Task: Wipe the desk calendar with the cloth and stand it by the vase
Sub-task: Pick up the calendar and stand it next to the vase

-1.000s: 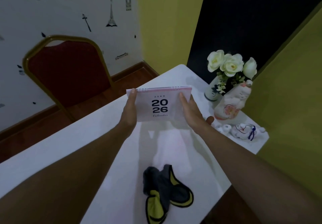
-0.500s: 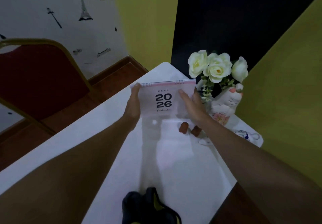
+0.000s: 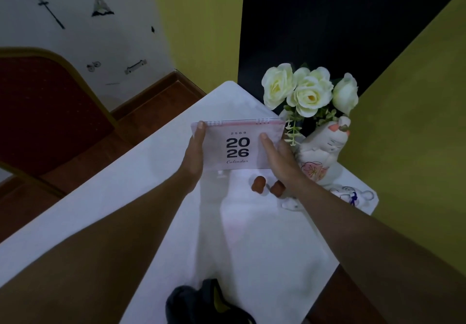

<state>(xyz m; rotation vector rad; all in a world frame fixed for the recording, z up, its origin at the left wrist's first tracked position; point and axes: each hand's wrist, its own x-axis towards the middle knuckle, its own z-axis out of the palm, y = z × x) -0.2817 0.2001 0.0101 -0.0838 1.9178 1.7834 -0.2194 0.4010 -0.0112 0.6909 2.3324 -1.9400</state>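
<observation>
The pink desk calendar [image 3: 237,147], printed "2026", stands upright on the white table [image 3: 252,235], spiral binding on top. My left hand [image 3: 195,153] grips its left edge. My right hand [image 3: 278,158] grips its right side, thumb on the front. Just right of and behind the calendar is the vase [image 3: 286,115], mostly hidden by the calendar and by white roses [image 3: 307,92]. The dark grey and yellow cloth [image 3: 206,303] lies bunched at the table's near edge, away from both hands.
A white cat figurine [image 3: 320,155] stands right of the calendar, almost touching my right hand. Two small brown pieces [image 3: 267,186] and a small white and blue ornament [image 3: 353,196] lie near the right edge. A red chair [image 3: 42,112] stands at the left.
Both hands carried the calendar farther back and right, up against the flowers. The view shifted, so the cloth dropped toward the bottom edge.
</observation>
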